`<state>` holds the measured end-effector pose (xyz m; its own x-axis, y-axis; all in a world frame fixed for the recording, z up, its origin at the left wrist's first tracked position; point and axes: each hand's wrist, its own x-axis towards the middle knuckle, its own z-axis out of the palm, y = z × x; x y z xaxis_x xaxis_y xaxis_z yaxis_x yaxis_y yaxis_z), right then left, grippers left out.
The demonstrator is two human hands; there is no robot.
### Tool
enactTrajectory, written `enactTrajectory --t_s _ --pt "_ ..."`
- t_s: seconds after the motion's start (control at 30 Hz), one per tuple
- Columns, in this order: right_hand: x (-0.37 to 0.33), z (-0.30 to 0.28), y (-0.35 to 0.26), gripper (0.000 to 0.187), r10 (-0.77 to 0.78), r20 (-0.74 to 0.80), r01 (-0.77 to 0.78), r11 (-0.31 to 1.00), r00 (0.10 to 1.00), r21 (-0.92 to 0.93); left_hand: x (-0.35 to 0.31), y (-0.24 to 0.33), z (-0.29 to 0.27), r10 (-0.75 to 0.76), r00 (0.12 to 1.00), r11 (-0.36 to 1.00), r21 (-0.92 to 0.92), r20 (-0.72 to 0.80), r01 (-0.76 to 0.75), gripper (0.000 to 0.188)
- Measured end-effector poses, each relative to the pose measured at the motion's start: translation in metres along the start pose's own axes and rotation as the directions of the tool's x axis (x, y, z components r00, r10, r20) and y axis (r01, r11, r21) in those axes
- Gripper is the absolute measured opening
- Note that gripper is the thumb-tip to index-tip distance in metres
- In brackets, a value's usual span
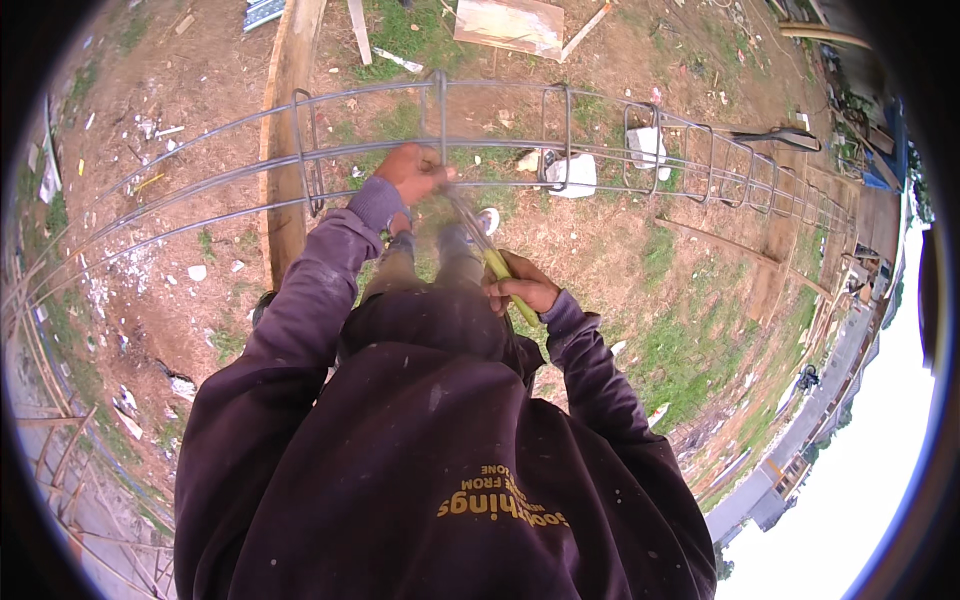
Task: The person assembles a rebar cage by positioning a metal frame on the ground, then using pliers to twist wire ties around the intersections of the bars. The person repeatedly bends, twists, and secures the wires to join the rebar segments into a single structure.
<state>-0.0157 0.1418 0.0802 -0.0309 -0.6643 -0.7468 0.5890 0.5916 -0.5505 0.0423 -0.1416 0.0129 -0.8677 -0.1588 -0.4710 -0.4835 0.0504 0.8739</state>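
Observation:
A long cage of steel reinforcing bars (230, 161) with bent stirrups (567, 140) runs across in front of me. My left hand (408, 174) is at its near bars, close to a stirrup (443, 115), fingers curled together. What lies between those fingers is hidden. My right hand (525, 285) grips a hand tool by its yellow-green handle (497, 263). The tool's long metal part (470, 217) slants up and left towards the bars beside my left fingertips. Blur hides its tip, so I cannot tell whether it touches the steel.
A wooden plank (286, 225) passes under the cage on the left. White blocks (572, 175) lie below the bars right of centre, and a board (510, 25) lies beyond. Rubble and scraps dot the dirt and grass. Further timber (775, 265) lies at the right.

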Motion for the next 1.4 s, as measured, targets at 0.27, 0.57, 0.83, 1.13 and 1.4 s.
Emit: enactTrajectory --t_s 0.27,0.57,0.83,1.13,1.4 --pt "0.015 -0.012 -0.013 0.052 0.249 0.198 -0.259 0.966 0.948 0.025 -0.003 0.007 0.001 -0.036 0.999 0.999 -0.008 0.0 0.036 0.027" --pt "0.021 -0.067 0.007 0.05 -0.049 0.189 0.123 0.907 0.981 -0.402 -0.008 0.008 0.0 0.089 0.992 0.982 0.175 -0.093 -0.072 0.033" --pt "-0.017 -0.129 0.025 0.032 -0.105 0.111 0.124 0.975 0.988 -0.182 -0.041 0.008 0.041 0.159 0.923 0.8 0.593 -0.351 0.088 0.044" --pt "-0.035 -0.196 -0.044 0.07 -0.591 -0.425 0.447 0.803 0.686 -0.395 -0.049 0.012 0.081 0.315 0.782 0.733 0.662 -0.538 0.16 0.057" --pt "0.001 -0.241 -0.088 0.077 -0.844 -0.444 -0.251 0.379 0.302 -0.891 -0.062 0.026 0.124 0.351 0.462 0.869 0.467 -0.815 0.163 0.041"
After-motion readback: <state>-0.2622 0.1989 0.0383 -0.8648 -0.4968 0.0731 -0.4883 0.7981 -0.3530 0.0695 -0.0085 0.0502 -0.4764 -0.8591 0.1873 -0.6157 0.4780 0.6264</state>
